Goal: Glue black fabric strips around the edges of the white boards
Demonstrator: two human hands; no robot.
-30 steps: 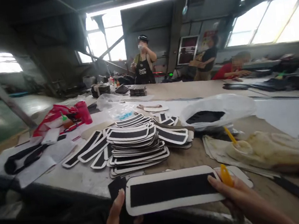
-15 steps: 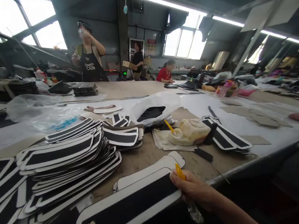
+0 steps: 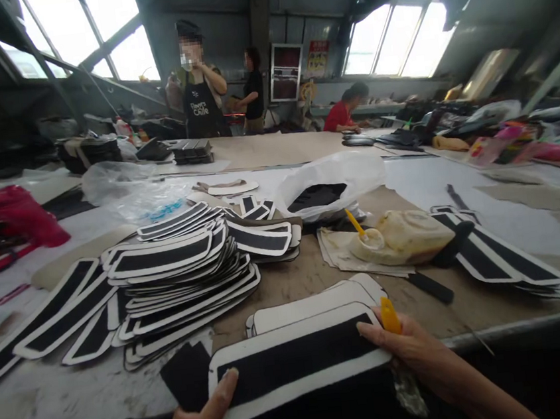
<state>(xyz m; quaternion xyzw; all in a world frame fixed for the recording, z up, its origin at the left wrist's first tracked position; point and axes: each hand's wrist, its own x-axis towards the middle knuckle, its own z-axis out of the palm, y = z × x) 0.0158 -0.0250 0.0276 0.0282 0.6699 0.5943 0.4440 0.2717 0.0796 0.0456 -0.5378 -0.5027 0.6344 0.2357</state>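
A long white panel with a black strip along its middle (image 3: 300, 360) is held tilted at the table's front edge. My left hand (image 3: 201, 414) grips its left end, thumb on top. My right hand (image 3: 415, 348) pinches the right end and also holds a brush with a yellow handle (image 3: 390, 318), whose bristle end hangs below the palm. Just behind lie more pale panels (image 3: 315, 304), partly hidden by the held one. A black piece (image 3: 190, 377) lies beside my left hand. To the left rises a big stack of similar black-and-white panels (image 3: 182, 280).
A cut-open plastic jug (image 3: 413, 235) with a second yellow handle (image 3: 355, 221) stands behind, near a dark-handled tool (image 3: 431, 287). More panels (image 3: 499, 253) lie right. A white plastic bag (image 3: 356, 171) holds black pieces. Several people, one in a black apron (image 3: 199, 108), are beyond.
The view has swung right to left, showing more of the table's left side and a red bag there. My left hand is now more fully in view, with the panel still between both hands.
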